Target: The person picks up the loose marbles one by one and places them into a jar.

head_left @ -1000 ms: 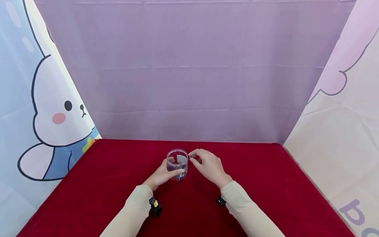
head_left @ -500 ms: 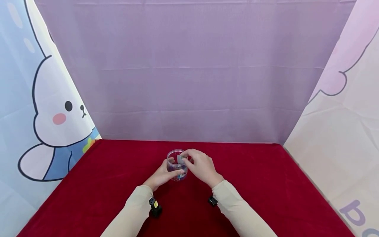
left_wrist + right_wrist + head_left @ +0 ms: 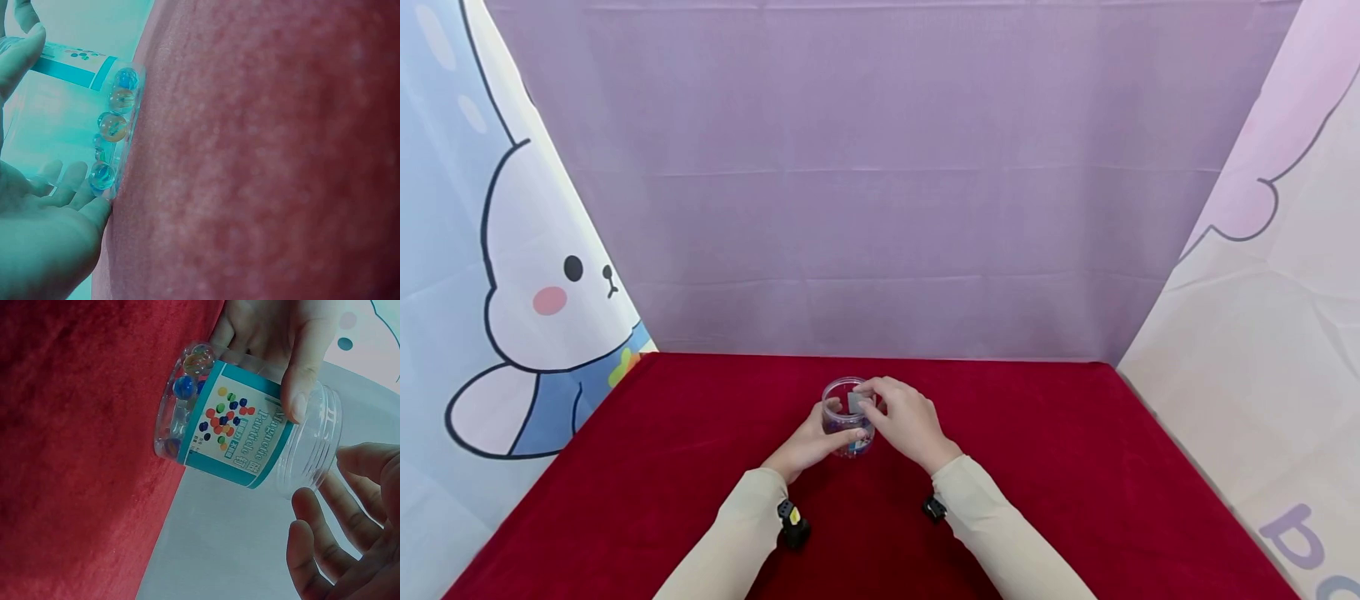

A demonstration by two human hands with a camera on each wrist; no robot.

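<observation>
right hand (image 3: 904, 419) has slid in from beside the jar (image 3: 848, 416) to over its mouth, fingers (image 3: 315, 531) loosely curled, and i can't tell if it pinches anything. one jar, upright on the red cloth (image 3: 1075, 467), mouth up. left hand (image 3: 811, 442) wraps it. several marbles (image 3: 187, 384) on its bottom.

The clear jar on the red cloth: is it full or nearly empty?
Nearly empty. The jar holds only a shallow layer of marbles at its bottom; above them it is clear.
</observation>
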